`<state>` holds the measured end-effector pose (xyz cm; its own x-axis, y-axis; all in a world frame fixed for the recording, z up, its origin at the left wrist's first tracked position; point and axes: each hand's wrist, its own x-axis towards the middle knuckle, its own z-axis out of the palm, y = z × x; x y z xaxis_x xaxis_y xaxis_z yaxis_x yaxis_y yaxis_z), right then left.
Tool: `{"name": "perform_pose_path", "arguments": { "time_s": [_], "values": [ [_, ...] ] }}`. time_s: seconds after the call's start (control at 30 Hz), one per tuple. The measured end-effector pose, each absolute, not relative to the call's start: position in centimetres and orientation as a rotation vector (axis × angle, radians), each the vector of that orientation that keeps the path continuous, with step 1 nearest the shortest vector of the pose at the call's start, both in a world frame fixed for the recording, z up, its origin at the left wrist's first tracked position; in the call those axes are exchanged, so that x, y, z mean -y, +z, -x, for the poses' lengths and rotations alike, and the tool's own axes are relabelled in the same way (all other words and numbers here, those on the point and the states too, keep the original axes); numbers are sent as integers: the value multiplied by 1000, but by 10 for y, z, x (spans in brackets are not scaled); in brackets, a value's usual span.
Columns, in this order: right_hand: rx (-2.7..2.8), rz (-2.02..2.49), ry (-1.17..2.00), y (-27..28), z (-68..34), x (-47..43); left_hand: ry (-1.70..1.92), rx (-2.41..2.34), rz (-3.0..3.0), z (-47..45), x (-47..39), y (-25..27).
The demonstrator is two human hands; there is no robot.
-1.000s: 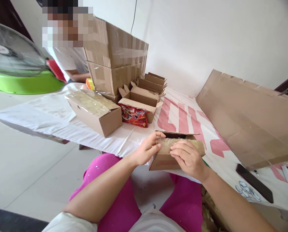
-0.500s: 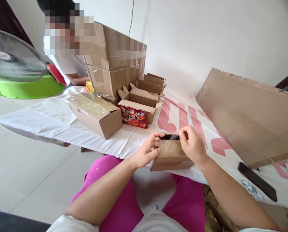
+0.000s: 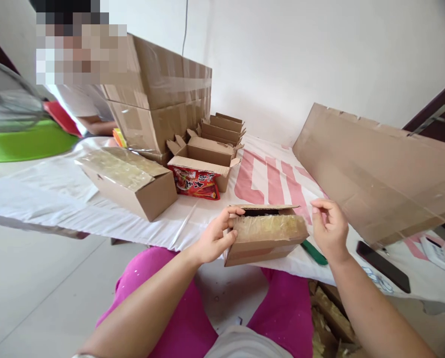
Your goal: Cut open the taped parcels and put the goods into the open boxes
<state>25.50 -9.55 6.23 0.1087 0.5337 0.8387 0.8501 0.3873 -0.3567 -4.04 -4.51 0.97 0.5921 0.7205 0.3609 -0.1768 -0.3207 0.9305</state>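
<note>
A small cardboard box (image 3: pixel 267 243) with yellowish clear tape along its top edge sits at the table's front edge. Its top gapes a little, with a dark slit behind the tape. My left hand (image 3: pixel 217 236) grips the box's left end, thumb on the near side and fingers over the top edge. Just off the right end of the box is my right hand (image 3: pixel 330 228), its fingers curled into a pinch; what they hold, if anything, I cannot make out. Between the box and that hand lies a long green object (image 3: pixel 315 252), partly hidden.
A taped box (image 3: pixel 133 181), a red food packet (image 3: pixel 196 183) and open cartons (image 3: pixel 211 154) stand left. Large stacked cartons (image 3: pixel 163 94) rise behind, beside a person (image 3: pixel 95 112). A cardboard sheet (image 3: pixel 375 174) leans right; a phone (image 3: pixel 383 266) lies near it.
My right hand has come away from the box's top and moved right, uncovering the taped edge and the green object. My left hand stays on the box. The view has turned slightly right.
</note>
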Motion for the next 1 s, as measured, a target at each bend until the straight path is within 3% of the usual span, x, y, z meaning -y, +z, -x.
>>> {"name": "perform_pose_path", "arguments": {
  "time_s": [0.17, 0.37, 0.63, 0.8, 1.0],
  "values": [
    [1455, 1521, -639, 28, -320, 140, 989, -447, -1727, 41, 45, 9],
    [1780, 1685, -891, -30, -383, 212, 1016, -497, -1745, 38, 42, 4],
    [1973, 1784, -738, -100, -381, 253, 1032, -526, -1765, 36, 40, -1],
    [2000, 1853, -572, -83, -368, 250, 1079, -561, -1888, 37, 39, 3],
    [1817, 1596, -671, -25, -320, 213, 1102, -491, -2236, 36, 38, 18]
  ]
}}
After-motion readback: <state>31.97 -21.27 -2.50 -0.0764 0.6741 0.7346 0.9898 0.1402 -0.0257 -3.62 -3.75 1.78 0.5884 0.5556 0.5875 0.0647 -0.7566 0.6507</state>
